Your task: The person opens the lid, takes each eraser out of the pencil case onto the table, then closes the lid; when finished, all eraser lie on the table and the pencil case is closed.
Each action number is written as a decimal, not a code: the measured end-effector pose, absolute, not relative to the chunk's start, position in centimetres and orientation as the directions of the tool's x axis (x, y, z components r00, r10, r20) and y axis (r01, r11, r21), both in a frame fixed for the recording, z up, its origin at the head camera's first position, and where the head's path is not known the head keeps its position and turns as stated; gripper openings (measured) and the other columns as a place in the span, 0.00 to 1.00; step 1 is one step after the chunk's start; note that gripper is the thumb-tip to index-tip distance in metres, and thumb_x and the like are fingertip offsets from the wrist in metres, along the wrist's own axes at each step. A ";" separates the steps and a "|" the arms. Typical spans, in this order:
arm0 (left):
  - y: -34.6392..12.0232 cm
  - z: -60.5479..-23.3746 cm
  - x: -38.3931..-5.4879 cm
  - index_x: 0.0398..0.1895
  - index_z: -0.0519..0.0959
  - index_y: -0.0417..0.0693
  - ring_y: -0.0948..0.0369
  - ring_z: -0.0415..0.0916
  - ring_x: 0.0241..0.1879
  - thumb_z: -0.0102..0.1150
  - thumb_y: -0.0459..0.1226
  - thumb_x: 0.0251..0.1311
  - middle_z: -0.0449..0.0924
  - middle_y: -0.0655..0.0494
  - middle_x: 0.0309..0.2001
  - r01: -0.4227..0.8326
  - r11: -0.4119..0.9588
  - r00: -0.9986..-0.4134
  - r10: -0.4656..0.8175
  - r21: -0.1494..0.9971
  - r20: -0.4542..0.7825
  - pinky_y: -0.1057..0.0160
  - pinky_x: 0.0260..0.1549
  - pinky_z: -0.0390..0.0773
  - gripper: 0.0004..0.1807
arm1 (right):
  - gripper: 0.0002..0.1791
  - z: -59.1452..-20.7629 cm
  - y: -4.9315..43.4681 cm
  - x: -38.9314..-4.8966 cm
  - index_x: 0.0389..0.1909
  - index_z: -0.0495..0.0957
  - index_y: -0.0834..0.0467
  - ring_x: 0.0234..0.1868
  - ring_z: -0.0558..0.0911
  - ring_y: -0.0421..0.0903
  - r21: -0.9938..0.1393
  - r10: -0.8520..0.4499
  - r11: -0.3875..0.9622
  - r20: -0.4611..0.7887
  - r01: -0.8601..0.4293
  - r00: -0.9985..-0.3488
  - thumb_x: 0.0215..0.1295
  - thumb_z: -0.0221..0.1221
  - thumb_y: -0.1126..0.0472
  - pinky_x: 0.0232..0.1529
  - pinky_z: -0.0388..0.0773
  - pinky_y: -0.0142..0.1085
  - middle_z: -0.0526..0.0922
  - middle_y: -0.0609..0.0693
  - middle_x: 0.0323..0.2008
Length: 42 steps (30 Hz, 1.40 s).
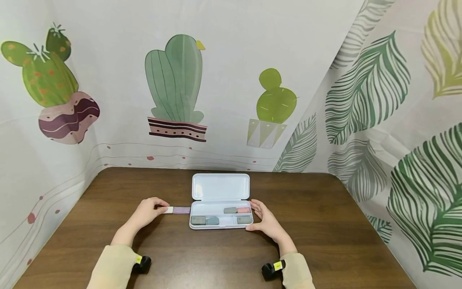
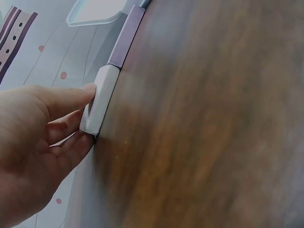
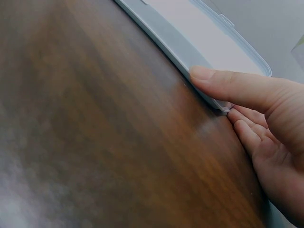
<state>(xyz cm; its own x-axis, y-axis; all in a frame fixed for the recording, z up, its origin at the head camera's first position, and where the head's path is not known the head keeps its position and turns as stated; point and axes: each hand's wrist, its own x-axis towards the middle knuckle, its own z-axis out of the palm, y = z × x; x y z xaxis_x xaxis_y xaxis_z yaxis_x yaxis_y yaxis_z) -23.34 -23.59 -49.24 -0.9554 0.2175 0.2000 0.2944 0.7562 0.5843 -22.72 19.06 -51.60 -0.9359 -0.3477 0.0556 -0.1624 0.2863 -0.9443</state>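
Note:
My left hand (image 1: pixel 148 210) pinches a small white block (image 2: pixel 100 99), like an eraser, between thumb and fingers on the table. End to end with it lies a purple block (image 2: pixel 127 38), its far end right at the left side of the pencil case. That pale blue pencil case (image 1: pixel 220 226) lies with its lid (image 1: pixel 221 187) folded back. Inside are grey blocks (image 1: pixel 197 220), a blue-grey block (image 1: pixel 212 220) and a pink block (image 1: pixel 243 210). My right hand (image 1: pixel 266 222) holds the case's right end, thumb at the front corner and fingers along the side.
A dark brown wooden table (image 1: pixel 223 257) carries everything. Behind it hangs a white cloth (image 1: pixel 231 100) printed with cacti and leaves. Black wrist cameras (image 1: pixel 144 265) sit on both sleeves.

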 end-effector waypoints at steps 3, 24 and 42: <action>-23.5 -49.2 -23.3 0.35 0.86 0.41 0.49 0.81 0.41 0.65 0.34 0.59 0.86 0.47 0.38 0.297 0.758 -0.955 0.218 0.581 0.202 0.53 0.41 0.78 0.05 | 0.54 -51.5 19.0 -22.7 0.71 0.53 0.69 0.73 0.61 0.59 -0.945 -0.342 0.292 0.041 -0.148 -0.939 0.45 0.74 0.69 0.72 0.57 0.46 0.63 0.67 0.70; -21.5 -48.4 -23.6 0.42 0.84 0.39 0.48 0.82 0.42 0.65 0.29 0.56 0.85 0.45 0.41 0.345 0.719 -0.931 0.182 0.603 0.316 0.48 0.45 0.79 0.10 | 0.53 -51.7 19.0 -22.8 0.71 0.54 0.70 0.73 0.61 0.61 -0.946 -0.336 0.285 0.053 -0.155 -0.941 0.45 0.74 0.71 0.72 0.56 0.50 0.63 0.68 0.69; -12.0 -48.0 -24.0 0.40 0.84 0.38 0.58 0.81 0.33 0.64 0.29 0.56 0.85 0.52 0.33 0.446 0.581 -0.895 0.311 0.681 0.321 0.66 0.35 0.80 0.09 | 0.52 -51.9 19.1 -22.8 0.71 0.54 0.70 0.73 0.61 0.61 -0.944 -0.340 0.286 0.060 -0.164 -0.938 0.46 0.74 0.70 0.72 0.55 0.52 0.64 0.68 0.70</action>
<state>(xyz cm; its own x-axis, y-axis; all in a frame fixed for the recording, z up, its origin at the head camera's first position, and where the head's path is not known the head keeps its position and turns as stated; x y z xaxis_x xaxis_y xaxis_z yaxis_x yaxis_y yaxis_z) -24.04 -12.00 -47.96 -0.8948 0.3105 0.3209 0.4459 0.5812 0.6807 -22.79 19.13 -51.95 -0.9383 -0.3405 0.0601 -0.1642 0.2858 -0.9441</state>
